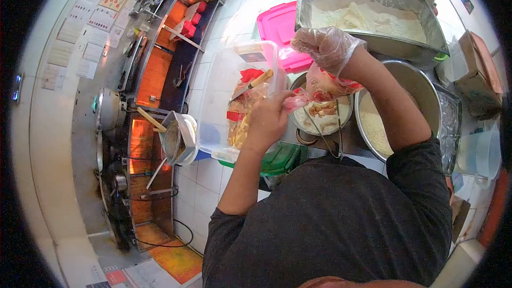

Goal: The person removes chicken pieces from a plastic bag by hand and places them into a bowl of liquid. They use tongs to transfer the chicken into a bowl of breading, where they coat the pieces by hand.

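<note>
A clear plastic bag with red print (pixel 323 83) is tilted over a round metal pot (pixel 348 108). My bare left hand (pixel 266 120) is closed on the bag's gathered left corner. My right hand (pixel 329 50), in a clear plastic glove, has its fingers curled at the bag's upper end; the glove's creases partly hide the grip. Inside the pot, light-brown pieces of food (pixel 322 109) lie in a whitish mix. Metal tongs (pixel 337 146) rest across the pot's near rim.
Left of the pot, a clear plastic tub (pixel 213 82) holds packed bags and a wooden-handled knife (pixel 255 84). A metal pan of flour (pixel 442 48) stands behind, a large pot of pale crumbs (pixel 438 104) at right. A pink lid (pixel 274 21) and green-lidded box (pixel 282 160) are nearby.
</note>
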Demonstrator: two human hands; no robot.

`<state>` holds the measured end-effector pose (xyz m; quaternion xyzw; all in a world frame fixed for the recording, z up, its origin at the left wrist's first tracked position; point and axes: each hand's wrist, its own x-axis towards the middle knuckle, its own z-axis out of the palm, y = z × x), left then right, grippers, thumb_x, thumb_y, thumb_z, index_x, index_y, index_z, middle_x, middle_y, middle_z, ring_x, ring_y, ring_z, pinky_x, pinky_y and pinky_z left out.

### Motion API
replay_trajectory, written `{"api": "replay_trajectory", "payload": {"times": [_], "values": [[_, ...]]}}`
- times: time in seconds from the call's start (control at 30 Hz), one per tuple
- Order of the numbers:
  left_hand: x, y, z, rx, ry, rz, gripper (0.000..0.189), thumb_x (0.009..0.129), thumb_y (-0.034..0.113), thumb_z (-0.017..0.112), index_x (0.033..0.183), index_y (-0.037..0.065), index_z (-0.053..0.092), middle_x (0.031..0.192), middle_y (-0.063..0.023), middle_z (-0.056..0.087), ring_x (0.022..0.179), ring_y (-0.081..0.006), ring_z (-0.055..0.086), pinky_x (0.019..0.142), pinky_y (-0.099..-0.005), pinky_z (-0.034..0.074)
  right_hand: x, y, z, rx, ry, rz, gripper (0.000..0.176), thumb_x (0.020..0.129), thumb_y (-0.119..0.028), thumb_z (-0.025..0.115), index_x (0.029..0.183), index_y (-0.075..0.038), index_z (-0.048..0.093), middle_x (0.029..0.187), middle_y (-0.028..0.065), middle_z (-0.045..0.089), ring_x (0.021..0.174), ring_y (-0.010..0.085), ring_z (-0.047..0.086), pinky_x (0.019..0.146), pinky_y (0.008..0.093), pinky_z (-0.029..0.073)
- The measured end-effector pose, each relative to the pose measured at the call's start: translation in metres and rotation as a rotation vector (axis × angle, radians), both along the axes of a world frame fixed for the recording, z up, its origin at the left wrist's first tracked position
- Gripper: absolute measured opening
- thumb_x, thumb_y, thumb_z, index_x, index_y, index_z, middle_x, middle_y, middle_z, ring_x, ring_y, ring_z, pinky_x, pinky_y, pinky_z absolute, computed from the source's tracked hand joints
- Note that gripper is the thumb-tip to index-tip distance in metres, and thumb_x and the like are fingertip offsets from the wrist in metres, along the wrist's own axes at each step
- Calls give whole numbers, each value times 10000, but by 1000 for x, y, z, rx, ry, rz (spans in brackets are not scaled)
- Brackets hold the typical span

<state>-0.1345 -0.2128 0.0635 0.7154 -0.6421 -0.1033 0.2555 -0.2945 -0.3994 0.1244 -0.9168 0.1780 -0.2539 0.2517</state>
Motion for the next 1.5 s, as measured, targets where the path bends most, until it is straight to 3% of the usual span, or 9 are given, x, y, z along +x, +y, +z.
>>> {"api": "replay_trajectory", "payload": {"times": [0.33, 0.63, 0.83, 0.97, 1.1, 1.13, 1.23, 1.3, 1.5], "values": [[1, -23, -14, 89, 44, 63, 269, 895, 255, 554, 1039, 52, 656, 936, -209, 672, 874, -391, 651, 783, -485, 503, 13, -13, 0, -26, -66, 21, 224, 974, -210, 580, 1099, -40, 656, 961, 177, 694, 864, 294, 673, 794, 366, 532], [-15, -13, 13, -15, -102, 17, 820, 733, 603, 722, 1362, 128, 500, 1060, -209, 680, 976, -401, 662, 854, -489, 505, 8, 18, 2, 241, -313, 244, 226, 993, -209, 554, 1044, -10, 649, 909, 135, 685, 831, 244, 643, 782, 350, 512], [16, 13, 4, 133, 165, -237, 359, 874, 344, 692, 1087, 55, 692, 919, -168, 691, 814, -327, 665, 723, -397, 506, 23, 51, 2, -142, -503, 237, 171, 972, -165, 564, 993, -14, 642, 865, 140, 681, 764, 277, 659, 716, 360, 519], [48, 89, 29, -76, 474, 78, 132, 890, 101, 674, 929, -23, 692, 804, -87, 646, 755, -163, 606, 692, -303, 468, 22, 52, 7, 18, -402, 204, 216, 963, -215, 562, 1068, -60, 670, 829, 154, 669, 729, 341, 660, 634, 399, 519], [85, 199, 70, -102, 533, 501, 183, 933, 189, 642, 908, 9, 664, 760, 7, 573, 674, -62, 494, 605, -229, 401, 12, 42, -8, -28, -201, 141, 229, 944, -225, 619, 1059, -32, 666, 791, 126, 663, 680, 225, 650, 642, 343, 519], [100, 234, 62, -147, 582, 608, 216, 929, 222, 649, 892, 9, 649, 741, 11, 555, 653, -65, 468, 590, -226, 381, 8, 43, -18, 452, -157, 175, 234, 939, -237, 639, 1040, -27, 664, 813, 79, 672, 727, 131, 630, 681, 314, 520], [119, 312, 33, -447, 816, 604, 237, 945, 259, 644, 899, 34, 589, 801, -4, 551, 730, -79, 480, 645, -230, 387, 5, 43, -42, 719, -32, 183, 220, 952, -227, 625, 1027, -24, 661, 848, 50, 676, 787, 96, 614, 720, 302, 521], [116, 349, 17, -582, 847, 721, 225, 954, 252, 635, 907, 39, 582, 817, -1, 549, 760, -77, 483, 669, -230, 393, 4, 45, -43, 570, 80, 210, 199, 951, -203, 612, 1019, -22, 663, 848, 69, 670, 788, 140, 617, 747, 310, 517], [129, 421, -88, -219, 918, 1254, 243, 983, 297, 601, 914, 66, 628, 854, 18, 596, 788, -86, 524, 704, -251, 427, 11, 46, -47, 367, 237, 202, 178, 944, -176, 599, 987, -13, 655, 851, 101, 654, 800, 195, 620, 768, 332, 511]]}}
